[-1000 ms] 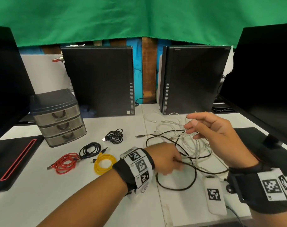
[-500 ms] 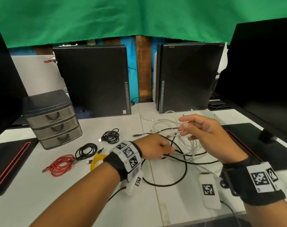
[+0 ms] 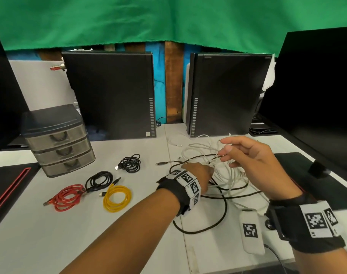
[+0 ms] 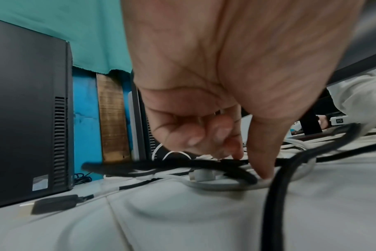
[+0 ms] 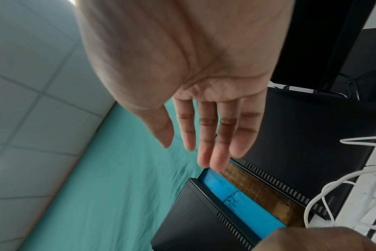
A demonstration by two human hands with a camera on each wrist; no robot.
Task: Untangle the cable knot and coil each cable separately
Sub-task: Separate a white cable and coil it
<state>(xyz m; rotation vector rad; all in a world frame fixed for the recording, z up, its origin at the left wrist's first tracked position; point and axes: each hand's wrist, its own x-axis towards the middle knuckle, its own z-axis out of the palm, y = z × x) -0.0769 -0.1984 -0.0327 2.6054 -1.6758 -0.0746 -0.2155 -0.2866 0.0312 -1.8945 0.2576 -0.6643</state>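
Four coiled cables (image 3: 117,198) lie at left — the black-and-white tangle (image 3: 224,175) remains at centre. The left hand (image 3: 198,175) pinches a black strand there; the right hand (image 3: 247,155) hovers above, fingers loosely spread, apparently empty.

My head camera looks down and forward over the table (image 3: 50,234), my left wrist camera sits low and close along my left hand (image 4: 215,84) at the cables (image 4: 204,166), while my right looks up past my right hand (image 5: 182,68); all share the towers (image 3: 109,95).
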